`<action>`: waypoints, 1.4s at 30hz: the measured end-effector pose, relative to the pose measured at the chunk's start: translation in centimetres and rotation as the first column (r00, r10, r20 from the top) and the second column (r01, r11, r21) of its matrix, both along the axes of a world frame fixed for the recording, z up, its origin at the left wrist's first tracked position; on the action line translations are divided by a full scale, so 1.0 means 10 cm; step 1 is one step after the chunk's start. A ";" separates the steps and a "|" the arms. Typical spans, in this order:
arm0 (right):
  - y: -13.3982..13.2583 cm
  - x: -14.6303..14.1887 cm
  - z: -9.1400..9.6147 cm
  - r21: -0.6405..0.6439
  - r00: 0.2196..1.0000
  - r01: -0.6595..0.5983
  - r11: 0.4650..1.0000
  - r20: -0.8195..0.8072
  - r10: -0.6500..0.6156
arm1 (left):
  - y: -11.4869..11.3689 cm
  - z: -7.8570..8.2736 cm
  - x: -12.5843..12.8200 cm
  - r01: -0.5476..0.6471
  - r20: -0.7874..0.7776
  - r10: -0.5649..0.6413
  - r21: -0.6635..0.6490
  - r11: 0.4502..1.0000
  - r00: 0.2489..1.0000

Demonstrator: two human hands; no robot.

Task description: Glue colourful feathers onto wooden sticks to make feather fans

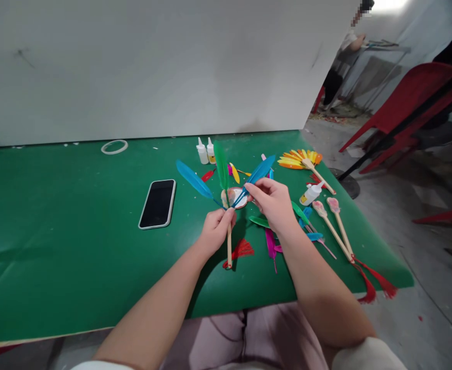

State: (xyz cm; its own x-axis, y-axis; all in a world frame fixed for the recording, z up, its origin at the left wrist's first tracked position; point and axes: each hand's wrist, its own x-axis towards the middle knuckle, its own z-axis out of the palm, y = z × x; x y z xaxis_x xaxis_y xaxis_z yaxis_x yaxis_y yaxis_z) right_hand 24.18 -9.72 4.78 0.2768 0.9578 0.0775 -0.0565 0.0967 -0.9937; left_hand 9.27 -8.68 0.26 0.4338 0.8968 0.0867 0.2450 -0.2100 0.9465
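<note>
My left hand [217, 230] grips a wooden fan handle [229, 251] just below its wide head, and a red tassel [244, 248] hangs from the lower end. A green feather [221, 167] rises from the middle of the head, with a blue feather [193, 178] slanting out to the left. On the right, my right hand [271, 201] pinches another blue feather [261, 169], its quill reaching toward the head. Behind the handle lies a small round white piece with a red rim [239, 197], partly hidden. Loose green, blue and magenta feathers [271, 241] lie beneath my right forearm.
A phone [157, 204] lies left on the green table [75, 231]. Glue bottles [202, 152] stand behind; another bottle [311, 193] lies right, near a yellow feather fan [301, 159] and two bare fan handles [333, 231]. A tape ring [114, 147] is at back left. Red chairs [407, 108] stand beyond.
</note>
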 end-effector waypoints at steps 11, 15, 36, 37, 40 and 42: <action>-0.01 0.00 0.00 0.008 0.999 0.025 1.000 0.031 -0.025 | -0.01 -0.05 0.01 -0.006 0.056 0.011 -0.089 0.996 0.998; -0.01 0.02 0.00 0.021 0.995 0.024 0.999 0.093 -0.026 | 0.00 -0.05 0.01 -0.004 0.052 0.009 -0.090 0.996 0.999; -0.10 0.32 -0.11 -0.204 0.644 0.056 0.977 0.755 0.121 | -0.44 0.45 -0.24 -0.042 0.483 0.196 -0.310 0.950 0.853; -0.11 0.32 -0.14 -0.255 0.561 0.091 0.963 0.812 0.162 | -0.57 0.56 -0.30 0.019 0.541 0.174 -0.332 0.943 0.823; -0.18 0.30 -0.15 -0.351 0.425 0.179 0.919 0.870 0.249 | -0.88 0.74 -0.40 0.135 0.621 0.149 -0.386 0.912 0.769; -0.31 0.26 -0.10 -0.326 0.416 0.221 0.919 0.884 0.214 | -0.94 0.68 -0.39 0.101 0.563 0.172 -0.421 0.901 0.808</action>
State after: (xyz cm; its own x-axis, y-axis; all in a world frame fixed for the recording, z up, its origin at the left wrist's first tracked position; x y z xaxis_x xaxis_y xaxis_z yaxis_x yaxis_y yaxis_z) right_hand 26.76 -12.85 3.74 0.2588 0.9650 -0.0420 0.8742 -0.2525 -0.4148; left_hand 5.41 -18.06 7.06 0.3914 0.9174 -0.0718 -0.3720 0.2291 0.8995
